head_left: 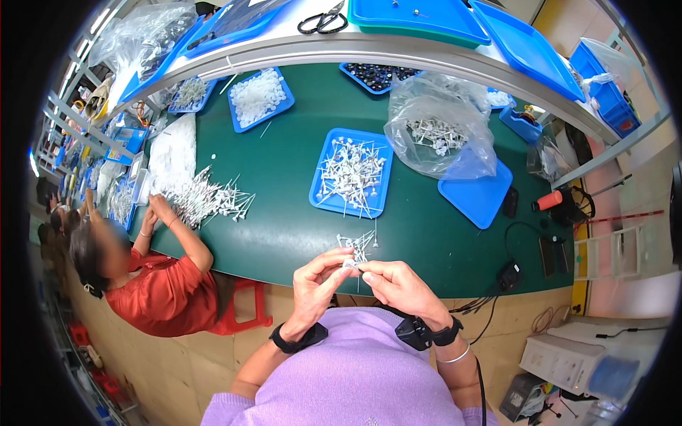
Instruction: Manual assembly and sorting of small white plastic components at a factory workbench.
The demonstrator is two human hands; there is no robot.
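Observation:
My left hand (pixel 316 284) and my right hand (pixel 399 285) meet at the table's front edge, fingertips pinched together. Between them is a small white part (pixel 349 263), held by both; its exact kind is too small to tell. Just beyond my fingers lies a loose little pile of white-headed thin metal pins (pixel 357 243) on the green table. Farther off, a blue tray (pixel 317 206) carries a heap of the same white-headed pins (pixel 351 170).
A clear plastic bag (pixel 455 106) with more pins overlaps a blue tray (pixel 476 192) at right. At left, a co-worker in red (pixel 163 295) sits by a large pin pile (pixel 209 199). A metal shelf edge (pixel 355 53) crosses above the green table (pixel 284 163). Cables (pixel 490 319) hang at right.

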